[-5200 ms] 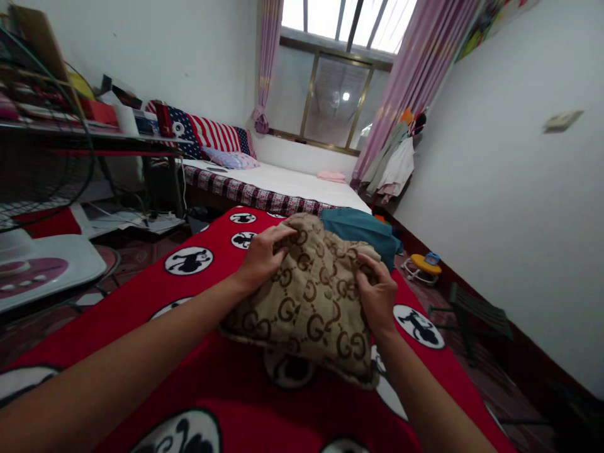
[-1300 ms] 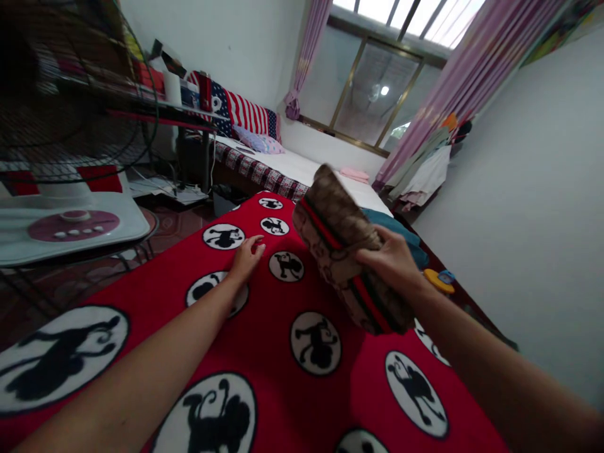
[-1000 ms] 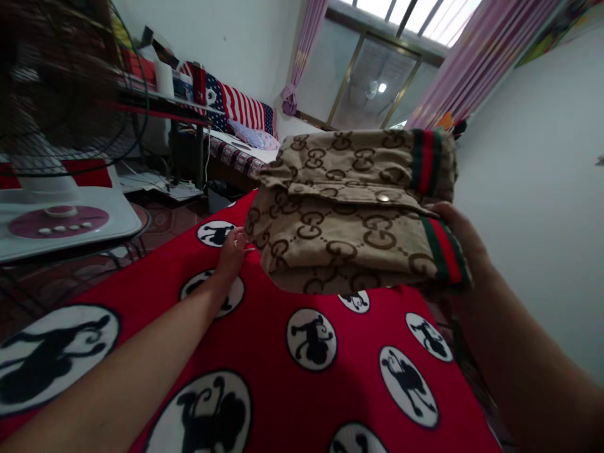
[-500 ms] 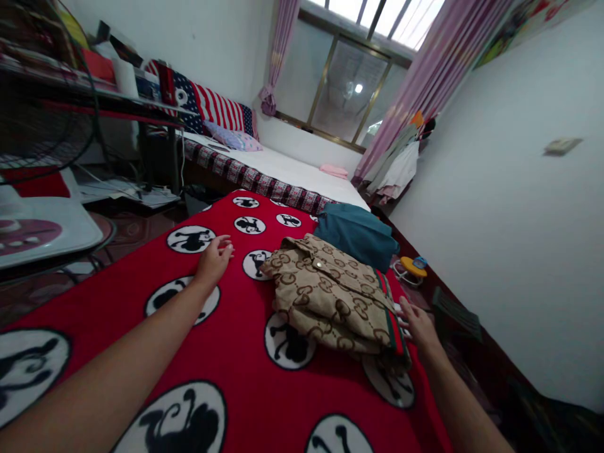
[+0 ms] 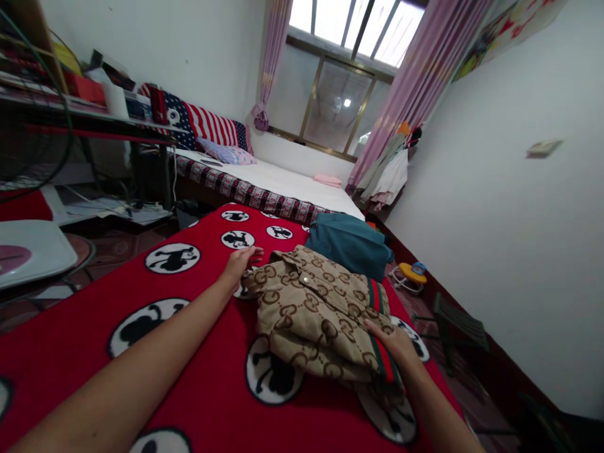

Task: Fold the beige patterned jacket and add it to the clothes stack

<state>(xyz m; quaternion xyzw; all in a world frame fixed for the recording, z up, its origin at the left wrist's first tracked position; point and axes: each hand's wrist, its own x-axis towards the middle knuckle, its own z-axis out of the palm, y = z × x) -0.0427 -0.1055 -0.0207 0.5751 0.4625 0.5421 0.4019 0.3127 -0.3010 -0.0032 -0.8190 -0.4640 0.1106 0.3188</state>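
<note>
A folded tan jacket [image 5: 321, 314] with a brown monogram print, a snap button and a green-red-green stripe lies on the red blanket [image 5: 207, 390]. At its left end, beside the collar corner, is my left hand [image 5: 241, 263], open with fingers stretched toward the cloth. My right hand [image 5: 394, 343] grips the jacket's right edge across the stripe, thumb on top; its other fingers are mostly hidden. Just behind the jacket rests a folded teal garment [image 5: 346, 242].
A white bed [image 5: 283, 176] with pillows stands beyond the blanket. To the left are a cluttered desk [image 5: 94, 113] and a white chair [image 5: 33, 251]. On the right sit a yellow stool [image 5: 412, 273], a dark folding stool [image 5: 457, 324] and the wall [image 5: 495, 220].
My right hand has moved in from beside the jacket and taken hold of its striped edge. My left hand has come right, closer to the collar end. The view has shifted slightly.
</note>
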